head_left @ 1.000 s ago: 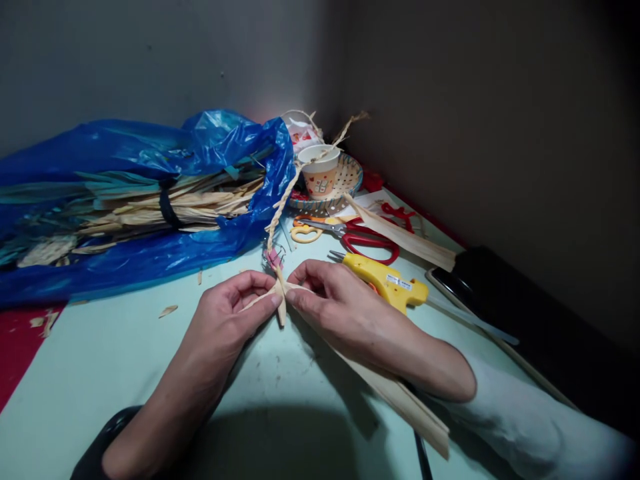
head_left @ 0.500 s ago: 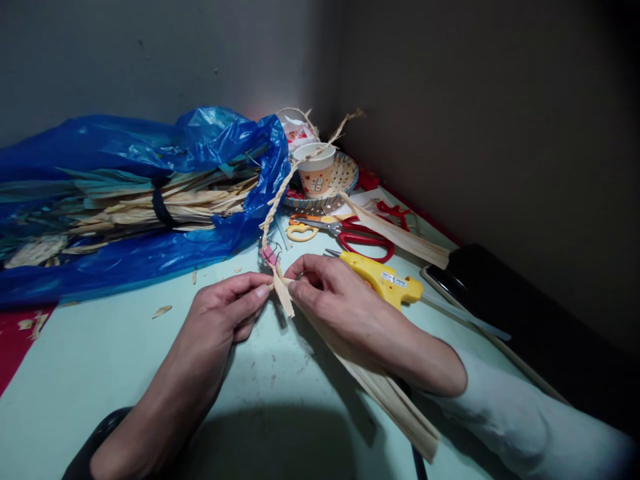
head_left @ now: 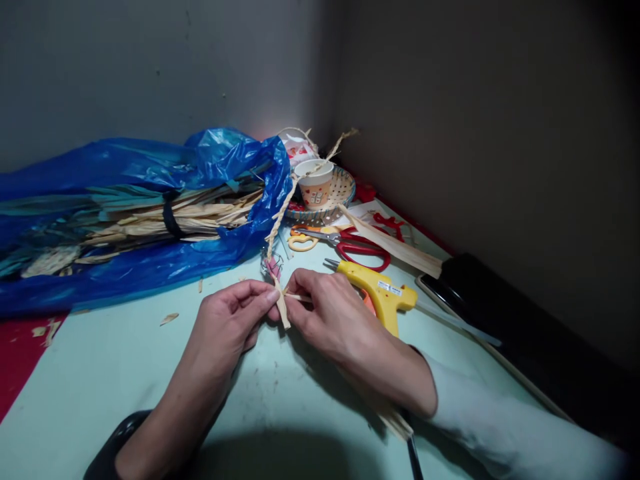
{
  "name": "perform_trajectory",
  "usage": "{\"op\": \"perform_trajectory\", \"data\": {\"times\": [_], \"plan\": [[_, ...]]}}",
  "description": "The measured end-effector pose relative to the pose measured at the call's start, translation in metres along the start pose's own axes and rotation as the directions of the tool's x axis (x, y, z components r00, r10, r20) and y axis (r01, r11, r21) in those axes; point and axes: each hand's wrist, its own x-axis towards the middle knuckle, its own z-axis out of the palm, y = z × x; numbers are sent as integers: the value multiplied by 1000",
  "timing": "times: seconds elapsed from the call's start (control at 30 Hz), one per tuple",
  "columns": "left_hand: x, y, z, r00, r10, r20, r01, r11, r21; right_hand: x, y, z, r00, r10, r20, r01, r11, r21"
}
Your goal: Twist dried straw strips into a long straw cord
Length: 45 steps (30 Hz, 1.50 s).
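Note:
A braid of pale dried-leaf strips runs down from the paper cup to a pink piece with a metal clip at its lower part. Below the clip, loose strip ends cross. My left hand is closed, thumb and forefinger pinching the braid at that crossing. On the other side, my right hand is closed on a twisted leaf strip drawn out to the right. The strip's wide tail emerges below my right wrist; its middle is hidden.
A blue plastic bag with a tied leaf bundle lies at left. Behind are a paper cup and a woven basket. Red-handled scissors, a yellow glue gun and a dark phone-like object lie to the right.
My right hand has shifted slightly down, and a narrow stretch of strip now shows between its fingers and the braid. The wide tail has swung closer under my forearm. The view has tilted slightly.

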Motion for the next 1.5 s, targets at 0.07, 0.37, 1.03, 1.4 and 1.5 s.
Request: {"op": "perform_trajectory", "data": {"times": [0.07, 0.37, 1.03, 1.4, 1.5], "plan": [[0, 0, -1, 1000, 3, -8, -3, 999, 35, -1, 0, 1, 1000, 7, 4, -7, 1000, -22], [0, -1, -7, 994, -20, 107, 23, 999, -27, -1, 0, 1, 997, 37, 67, -41, 997, 61], [0, 0, -1, 994, 99, 36, -102, 991, 85, -6, -6, -8, 996, -75, 46, 78, 995, -66], [2, 0, 0, 998, 63, -14, -62, 994, 91, -3, 2, -13, 977, -80, 198, 32, 972, 234], [2, -3, 4, 996, 80, -37, -78, 995, 63, -12, -6, -10, 976, -102, 192, 58, 973, 224]]}}
